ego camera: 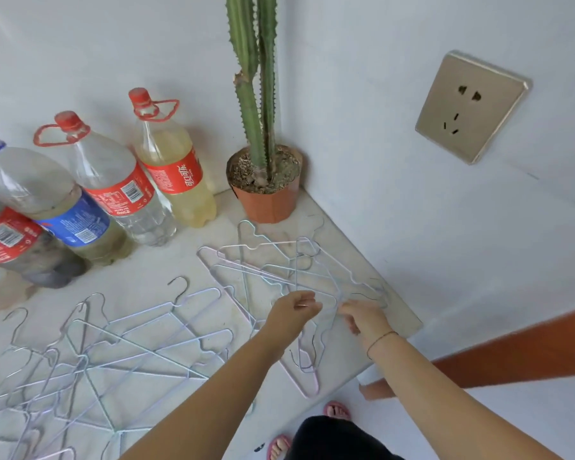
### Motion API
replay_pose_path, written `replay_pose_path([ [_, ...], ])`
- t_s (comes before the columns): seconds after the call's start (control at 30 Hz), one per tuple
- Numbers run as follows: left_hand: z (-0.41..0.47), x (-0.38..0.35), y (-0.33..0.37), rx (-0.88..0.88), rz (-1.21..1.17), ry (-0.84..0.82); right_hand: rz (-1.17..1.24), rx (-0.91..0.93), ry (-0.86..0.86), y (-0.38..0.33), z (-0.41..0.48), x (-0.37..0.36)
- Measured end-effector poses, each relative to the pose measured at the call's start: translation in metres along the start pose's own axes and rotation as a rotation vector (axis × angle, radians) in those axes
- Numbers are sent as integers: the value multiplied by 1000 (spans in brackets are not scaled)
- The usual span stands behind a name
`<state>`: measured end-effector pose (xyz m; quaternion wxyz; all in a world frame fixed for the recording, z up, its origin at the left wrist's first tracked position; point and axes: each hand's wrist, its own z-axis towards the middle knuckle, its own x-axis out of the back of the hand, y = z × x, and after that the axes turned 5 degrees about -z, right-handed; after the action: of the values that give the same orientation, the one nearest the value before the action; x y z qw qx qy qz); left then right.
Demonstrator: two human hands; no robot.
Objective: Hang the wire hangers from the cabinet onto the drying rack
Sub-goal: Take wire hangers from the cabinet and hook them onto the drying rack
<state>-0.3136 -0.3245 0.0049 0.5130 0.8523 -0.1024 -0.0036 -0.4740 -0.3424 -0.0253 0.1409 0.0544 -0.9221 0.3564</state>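
Many thin wire hangers lie flat on the white cabinet top (166,273). One tangled pile of hangers (80,353) covers the left and front. A smaller pile of pale blue and pink hangers (273,260) lies by the right corner. My left hand (294,312) pinches a wire of this smaller pile between thumb and fingers. My right hand (362,315), a thin bracelet on its wrist, has its fingers closed on hanger wires just to the right. No drying rack is in view.
Several large plastic bottles (113,190) stand along the back left wall. A potted cactus (266,184) stands in the corner behind the hangers. A wall socket (472,107) sits on the right wall. Below the cabinet edge are my feet in pink sandals (336,410).
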Motion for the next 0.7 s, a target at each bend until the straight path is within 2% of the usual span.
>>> replay_pose_path([
  [0.2, 19, -29, 5, 61, -23, -21, 471, -176, -84, -11, -4, 0],
  [0.33, 23, -29, 9, 61, -68, 13, 442, -61, -192, -18, -13, 5],
  [0.5, 26, -11, 19, 70, -242, 38, 375, 91, -316, -27, -17, 8],
  [0.7, 24, -5, 25, 94, -255, 16, 251, 188, -206, -35, -12, 2],
])
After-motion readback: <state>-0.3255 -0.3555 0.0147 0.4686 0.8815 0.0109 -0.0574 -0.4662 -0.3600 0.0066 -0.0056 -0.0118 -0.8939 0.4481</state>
